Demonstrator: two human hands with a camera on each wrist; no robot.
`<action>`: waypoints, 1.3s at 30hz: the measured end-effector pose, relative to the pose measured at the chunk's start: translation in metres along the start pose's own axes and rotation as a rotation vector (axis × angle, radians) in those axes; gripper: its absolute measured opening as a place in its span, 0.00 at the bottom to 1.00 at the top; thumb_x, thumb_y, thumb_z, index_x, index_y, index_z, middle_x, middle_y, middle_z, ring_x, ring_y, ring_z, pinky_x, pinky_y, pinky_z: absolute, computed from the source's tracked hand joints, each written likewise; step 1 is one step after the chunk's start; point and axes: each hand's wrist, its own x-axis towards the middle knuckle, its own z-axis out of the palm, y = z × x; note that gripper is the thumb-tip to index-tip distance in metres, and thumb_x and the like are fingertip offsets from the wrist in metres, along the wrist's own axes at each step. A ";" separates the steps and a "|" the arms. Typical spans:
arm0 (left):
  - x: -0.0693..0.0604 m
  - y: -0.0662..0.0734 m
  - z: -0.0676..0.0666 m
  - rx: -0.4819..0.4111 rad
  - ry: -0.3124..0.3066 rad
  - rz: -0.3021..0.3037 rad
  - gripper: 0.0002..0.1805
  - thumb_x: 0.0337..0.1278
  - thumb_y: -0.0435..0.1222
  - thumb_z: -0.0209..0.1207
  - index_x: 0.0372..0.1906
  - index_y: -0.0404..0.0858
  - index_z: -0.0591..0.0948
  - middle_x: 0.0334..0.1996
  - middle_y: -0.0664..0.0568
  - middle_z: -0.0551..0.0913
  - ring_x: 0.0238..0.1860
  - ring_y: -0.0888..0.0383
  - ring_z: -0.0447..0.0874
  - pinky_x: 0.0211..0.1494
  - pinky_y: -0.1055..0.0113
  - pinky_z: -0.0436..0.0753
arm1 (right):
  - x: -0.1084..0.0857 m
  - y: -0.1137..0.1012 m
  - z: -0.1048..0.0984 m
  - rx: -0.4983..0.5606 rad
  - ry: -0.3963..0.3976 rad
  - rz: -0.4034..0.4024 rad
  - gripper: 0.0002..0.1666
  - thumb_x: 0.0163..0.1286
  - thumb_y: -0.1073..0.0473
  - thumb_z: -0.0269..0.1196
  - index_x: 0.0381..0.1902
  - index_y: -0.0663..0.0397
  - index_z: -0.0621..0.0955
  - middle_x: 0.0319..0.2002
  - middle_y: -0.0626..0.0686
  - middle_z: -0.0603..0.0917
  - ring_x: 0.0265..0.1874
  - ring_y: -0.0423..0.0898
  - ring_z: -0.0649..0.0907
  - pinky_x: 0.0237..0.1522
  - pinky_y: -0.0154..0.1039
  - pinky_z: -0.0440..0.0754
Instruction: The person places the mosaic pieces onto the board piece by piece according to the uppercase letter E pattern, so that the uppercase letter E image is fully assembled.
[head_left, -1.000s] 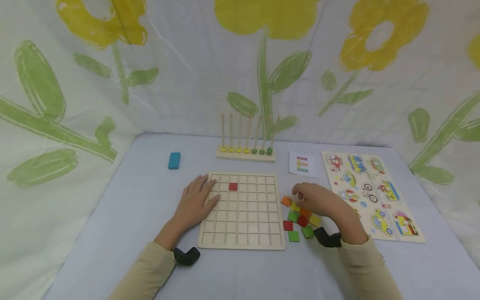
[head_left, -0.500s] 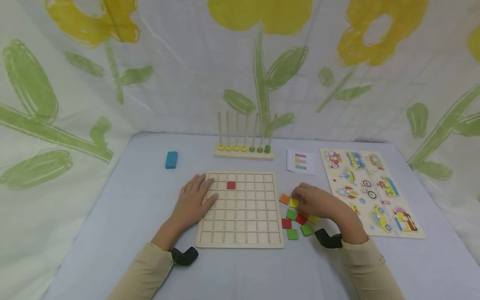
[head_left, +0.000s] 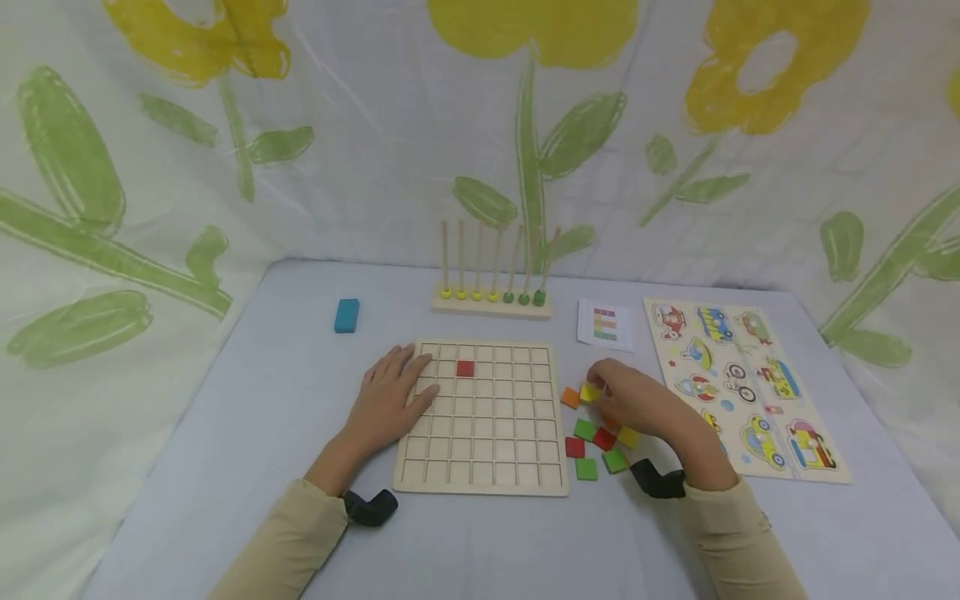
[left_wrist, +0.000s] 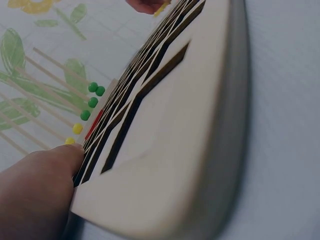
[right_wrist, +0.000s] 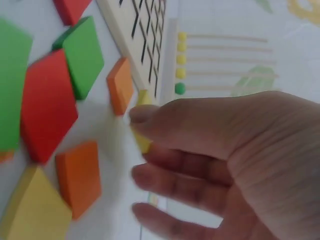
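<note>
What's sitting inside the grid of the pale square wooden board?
One red square tile lies in a cell of the pale square wooden board, second row from the far edge. The person's left hand overlaps the left-hand column, so whatever it covers there cannot be seen.

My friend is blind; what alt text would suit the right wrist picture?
A right hand pinches a yellow tile, seen close up. Loose tiles in green, red, orange and yellow lie nearby on a pale tabletop, with a wooden grid board and a peg rack with yellow and green beads beyond.
</note>
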 end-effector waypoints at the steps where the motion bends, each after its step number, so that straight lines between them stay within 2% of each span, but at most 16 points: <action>1: 0.000 0.000 0.000 -0.003 0.000 0.000 0.32 0.67 0.56 0.47 0.70 0.45 0.66 0.72 0.42 0.60 0.75 0.44 0.48 0.72 0.44 0.52 | 0.001 -0.002 0.000 -0.003 0.012 -0.018 0.19 0.66 0.60 0.61 0.54 0.54 0.75 0.46 0.51 0.79 0.41 0.47 0.77 0.45 0.44 0.80; 5: 0.001 0.001 -0.001 -0.015 -0.012 -0.005 0.32 0.67 0.56 0.46 0.70 0.45 0.66 0.72 0.43 0.59 0.75 0.44 0.48 0.73 0.44 0.51 | 0.009 -0.013 0.001 -0.033 0.066 -0.134 0.15 0.66 0.56 0.63 0.50 0.50 0.77 0.46 0.47 0.79 0.44 0.46 0.78 0.47 0.44 0.80; 9: 0.001 0.001 -0.002 -0.015 -0.016 -0.016 0.32 0.67 0.56 0.46 0.70 0.45 0.65 0.72 0.43 0.59 0.75 0.45 0.47 0.73 0.45 0.50 | 0.025 -0.032 0.002 -0.077 0.107 -0.262 0.11 0.66 0.56 0.64 0.46 0.47 0.79 0.44 0.43 0.79 0.44 0.43 0.79 0.47 0.41 0.80; 14: 0.001 0.000 -0.002 -0.012 -0.019 -0.017 0.32 0.67 0.56 0.46 0.70 0.45 0.65 0.73 0.43 0.58 0.75 0.45 0.47 0.73 0.45 0.51 | 0.049 -0.055 0.010 -0.099 0.108 -0.384 0.10 0.67 0.58 0.63 0.46 0.49 0.80 0.44 0.43 0.79 0.42 0.40 0.79 0.46 0.38 0.79; 17: 0.002 0.001 -0.001 -0.012 -0.020 -0.019 0.32 0.67 0.56 0.46 0.70 0.45 0.66 0.73 0.44 0.58 0.75 0.45 0.47 0.73 0.45 0.51 | 0.063 -0.066 0.017 -0.102 0.093 -0.427 0.11 0.67 0.59 0.63 0.47 0.50 0.80 0.45 0.44 0.79 0.43 0.39 0.79 0.47 0.38 0.79; 20: 0.002 0.001 -0.001 -0.014 -0.017 -0.025 0.32 0.68 0.56 0.46 0.70 0.44 0.66 0.73 0.44 0.59 0.75 0.45 0.47 0.73 0.45 0.51 | 0.072 -0.078 0.022 -0.113 0.075 -0.439 0.11 0.67 0.62 0.62 0.48 0.51 0.80 0.45 0.46 0.80 0.44 0.41 0.79 0.50 0.39 0.78; 25: 0.001 0.001 -0.001 -0.024 -0.010 -0.032 0.32 0.67 0.55 0.47 0.70 0.44 0.66 0.72 0.43 0.59 0.75 0.46 0.48 0.73 0.45 0.51 | 0.080 -0.092 0.027 -0.142 0.060 -0.398 0.13 0.67 0.65 0.58 0.49 0.52 0.80 0.45 0.46 0.80 0.43 0.41 0.79 0.50 0.39 0.78; 32: 0.000 0.002 -0.001 -0.019 -0.009 -0.028 0.32 0.68 0.55 0.47 0.70 0.44 0.66 0.73 0.44 0.59 0.75 0.46 0.48 0.73 0.45 0.52 | 0.084 -0.092 0.031 -0.174 0.105 -0.420 0.11 0.69 0.63 0.58 0.48 0.52 0.80 0.44 0.46 0.80 0.41 0.41 0.79 0.48 0.38 0.78; 39: 0.000 0.002 -0.003 -0.014 -0.006 -0.022 0.31 0.67 0.55 0.47 0.70 0.44 0.66 0.73 0.44 0.59 0.75 0.45 0.48 0.73 0.45 0.52 | 0.087 -0.093 0.031 -0.182 0.111 -0.452 0.10 0.68 0.63 0.58 0.46 0.51 0.80 0.43 0.46 0.79 0.40 0.41 0.79 0.47 0.38 0.79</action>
